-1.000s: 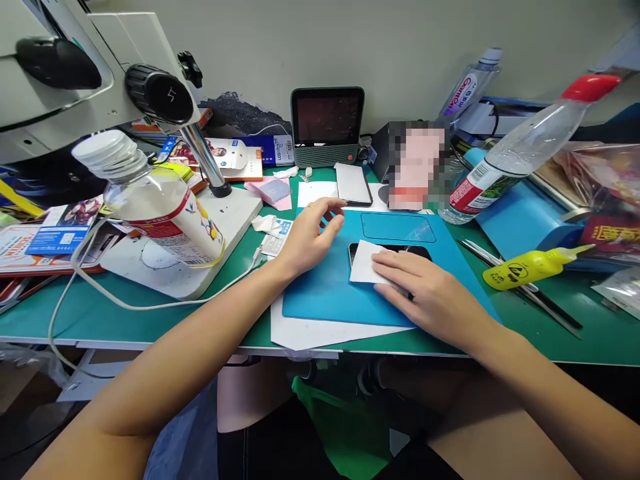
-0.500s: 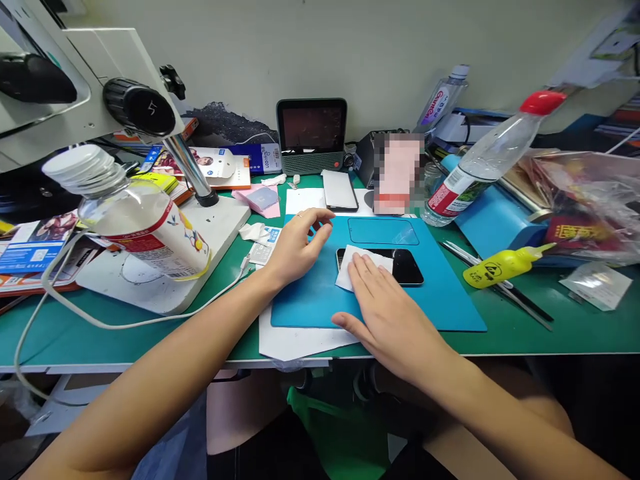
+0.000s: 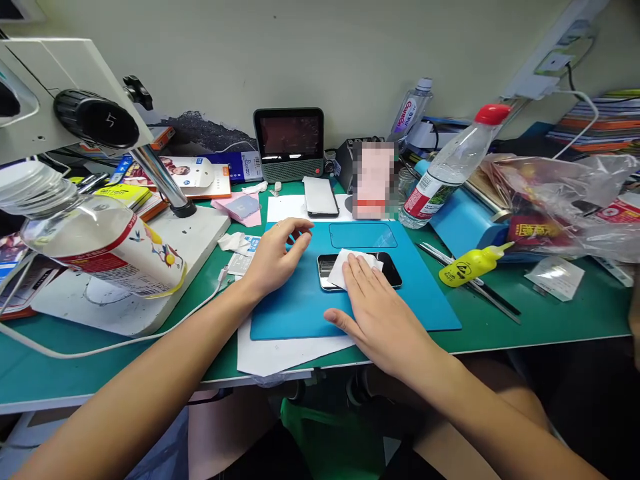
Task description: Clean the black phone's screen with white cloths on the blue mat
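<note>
A black-screened phone [image 3: 393, 270] lies flat on a blue mat [image 3: 295, 313]. Across its middle rests a white wipe [image 3: 340, 269], and my right hand [image 3: 383, 313] presses it down with straight fingers, the thumb held out to the side. The phone's left end shows beside the wipe, with reflections on the glass. My left hand [image 3: 280, 257] hovers at the mat's left side, loosely curled with fingers apart and nothing in it. Behind the phone, a clear dark-edged screen protector [image 3: 361, 235] lies on the mat.
A wide bottle [image 3: 115, 250] stands on the microscope base [image 3: 125, 310] at left. On the right are a red-capped bottle [image 3: 440, 173], a yellow dropper bottle [image 3: 470, 267], tweezers [image 3: 493, 300] and a plastic bag [image 3: 565, 200]. A small display [image 3: 291, 137] stands against the wall.
My view has turned to the right. The wipe has slid a little to the right over the phone under my right hand, uncovering more of its left end. My left hand stays beside it.
</note>
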A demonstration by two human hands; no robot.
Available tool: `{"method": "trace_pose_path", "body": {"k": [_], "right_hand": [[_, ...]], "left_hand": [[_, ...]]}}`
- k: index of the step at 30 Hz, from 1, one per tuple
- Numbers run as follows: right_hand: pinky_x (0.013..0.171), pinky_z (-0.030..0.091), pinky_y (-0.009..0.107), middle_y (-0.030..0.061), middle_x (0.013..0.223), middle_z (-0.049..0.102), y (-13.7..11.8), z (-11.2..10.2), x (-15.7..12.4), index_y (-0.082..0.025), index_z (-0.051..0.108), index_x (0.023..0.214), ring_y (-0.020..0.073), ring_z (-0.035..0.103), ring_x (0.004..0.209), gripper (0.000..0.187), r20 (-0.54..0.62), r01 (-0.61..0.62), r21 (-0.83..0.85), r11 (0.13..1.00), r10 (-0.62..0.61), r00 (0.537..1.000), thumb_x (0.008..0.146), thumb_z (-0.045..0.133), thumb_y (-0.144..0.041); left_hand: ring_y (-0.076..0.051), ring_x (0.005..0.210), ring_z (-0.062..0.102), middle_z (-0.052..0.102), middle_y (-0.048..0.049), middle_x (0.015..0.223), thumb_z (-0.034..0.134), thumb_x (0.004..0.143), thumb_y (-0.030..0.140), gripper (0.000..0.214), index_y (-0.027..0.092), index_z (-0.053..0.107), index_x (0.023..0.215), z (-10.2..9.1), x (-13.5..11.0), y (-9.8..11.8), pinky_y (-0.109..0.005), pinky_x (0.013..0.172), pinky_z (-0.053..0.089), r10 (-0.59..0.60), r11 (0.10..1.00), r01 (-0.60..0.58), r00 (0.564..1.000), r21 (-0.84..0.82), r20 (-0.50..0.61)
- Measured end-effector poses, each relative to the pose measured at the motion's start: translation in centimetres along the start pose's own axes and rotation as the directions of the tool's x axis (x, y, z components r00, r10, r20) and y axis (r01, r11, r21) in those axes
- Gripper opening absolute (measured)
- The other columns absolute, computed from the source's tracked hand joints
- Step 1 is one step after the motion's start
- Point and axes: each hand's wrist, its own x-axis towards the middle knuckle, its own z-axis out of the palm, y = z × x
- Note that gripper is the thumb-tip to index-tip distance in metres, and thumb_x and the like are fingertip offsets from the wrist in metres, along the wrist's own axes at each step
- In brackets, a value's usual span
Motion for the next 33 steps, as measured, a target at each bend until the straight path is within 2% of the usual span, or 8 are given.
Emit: {"method": "trace_pose_path", "body": {"k": [8, 13, 15, 19, 24, 29, 33], "right_hand": [[0.122, 0.028, 0.058, 0.0257, 0.164, 0.025, 2.3, -0.7, -1.5, 0.002, 0.032, 0.156, 0.0357, 0.021, 0.154, 0.094, 0.030, -0.003, -0.043, 0.999, 0.004, 1.000, 0.098, 0.023, -0.071], [0.122, 0.027, 0.060, 0.0231, 0.165, 0.025, 4.5, -0.7, -2.5, -0.004, 0.023, 0.161, 0.0329, 0.022, 0.154, 0.085, -0.113, -0.066, -0.011, 0.998, 0.065, 0.992, 0.101, 0.024, -0.064], [0.121, 0.029, 0.062, 0.0210, 0.165, 0.027, 4.9, -0.4, -2.8, -0.008, 0.019, 0.162, 0.0325, 0.023, 0.154, 0.081, -0.120, -0.047, -0.008, 0.999, 0.046, 0.992, 0.102, 0.026, -0.062], [0.119, 0.030, 0.065, 0.0186, 0.164, 0.031, 4.9, 0.1, -3.1, -0.013, 0.017, 0.163, 0.0334, 0.026, 0.153, 0.079, -0.077, 0.024, -0.029, 0.999, -0.026, 0.997, 0.102, 0.030, -0.060], [0.122, 0.028, 0.059, 0.0201, 0.168, 0.022, 4.8, -0.1, -3.1, -0.010, 0.002, 0.164, 0.0309, 0.020, 0.155, 0.083, -0.217, -0.045, 0.010, 0.999, 0.046, 0.975, 0.103, 0.029, -0.059], [0.121, 0.026, 0.063, 0.0204, 0.168, 0.021, 4.4, -0.1, -2.6, -0.011, 0.011, 0.164, 0.0338, 0.016, 0.156, 0.082, -0.150, 0.066, -0.038, 0.997, -0.071, 0.986, 0.102, 0.030, -0.061], [0.123, 0.027, 0.058, 0.0235, 0.168, 0.015, 3.0, -0.3, -1.8, -0.003, 0.015, 0.162, 0.0335, 0.012, 0.156, 0.088, -0.147, 0.037, -0.008, 0.999, -0.038, 0.988, 0.100, 0.027, -0.065]], "left_hand": [[-0.021, 0.093, 0.065, 0.072, -0.0062, 0.102, 0.056, 0.097, 0.030, 0.018, 0.022, 0.067, 0.109, 0.1, -0.2, 0.1, -0.032, 0.073, 0.050, -0.028, 1.000, 0.027, 0.999, 0.013, 0.018], [-0.021, 0.093, 0.065, 0.073, -0.0059, 0.102, 0.055, 0.097, 0.028, 0.018, 0.022, 0.067, 0.110, 0.1, -0.1, 0.2, -0.033, 0.076, 0.051, -0.026, 1.000, 0.026, 0.999, 0.014, 0.037], [-0.021, 0.093, 0.065, 0.073, -0.0057, 0.103, 0.055, 0.097, 0.028, 0.019, 0.022, 0.067, 0.110, 0.1, 0.0, 0.2, -0.032, 0.075, 0.050, -0.022, 0.999, 0.021, 0.998, 0.026, 0.056], [-0.021, 0.092, 0.064, 0.073, -0.0056, 0.104, 0.054, 0.098, 0.029, 0.018, 0.022, 0.068, 0.109, 0.1, -0.1, 0.3, -0.030, 0.069, 0.049, -0.013, 0.999, 0.011, 0.998, 0.036, 0.067], [-0.021, 0.093, 0.065, 0.073, -0.0059, 0.104, 0.055, 0.097, 0.026, 0.017, 0.022, 0.067, 0.108, 0.1, -0.1, 0.2, -0.032, 0.075, 0.051, -0.015, 0.999, 0.013, 0.998, 0.035, 0.065], [-0.020, 0.091, 0.066, 0.073, -0.0060, 0.104, 0.055, 0.096, 0.025, 0.016, 0.021, 0.068, 0.106, 0.1, 0.0, 0.1, -0.032, 0.074, 0.051, -0.017, 0.999, 0.015, 0.998, 0.042, 0.062], [-0.021, 0.092, 0.066, 0.074, -0.0062, 0.103, 0.055, 0.097, 0.025, 0.016, 0.021, 0.068, 0.105, 0.0, 0.0, 0.0, -0.033, 0.074, 0.050, -0.012, 0.999, 0.009, 0.997, 0.046, 0.070]]}}
